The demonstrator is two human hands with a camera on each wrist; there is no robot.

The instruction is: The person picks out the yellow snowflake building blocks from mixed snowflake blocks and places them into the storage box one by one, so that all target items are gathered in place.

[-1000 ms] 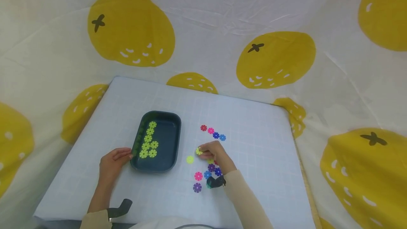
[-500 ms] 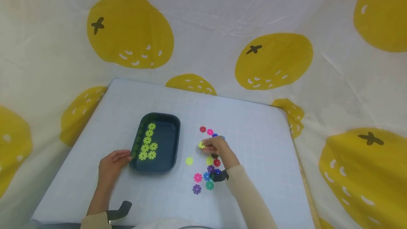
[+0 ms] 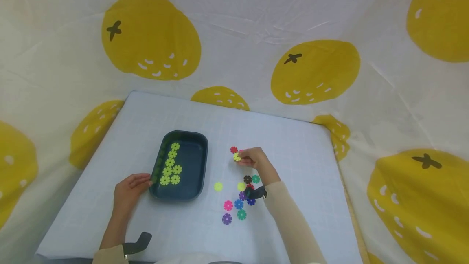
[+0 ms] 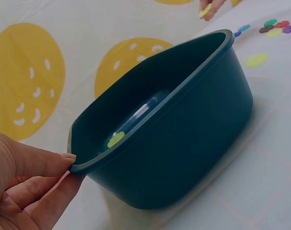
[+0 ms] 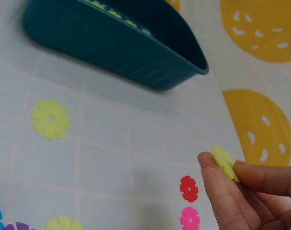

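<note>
Everything is laid out on pale cloth [image 3: 300, 154]. The dark tray [image 3: 194, 166], left, is pinched at its rim by the left hand [image 3: 129, 188], presumably for steadying; yellow discs [image 3: 167, 171] inside appear grouped by colour. Another yellow disc [image 3: 237, 157] is pinched between thumb and fingers of the right hand [image 3: 255, 159], right of the tray.

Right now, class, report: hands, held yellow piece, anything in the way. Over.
Left hand pinching tray. Right hand pinching yellow piece, outside tray. Tray's side wall between piece and interior.

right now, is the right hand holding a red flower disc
No, the right wrist view shows the right hand pinching a yellow-green flower disc.
</note>
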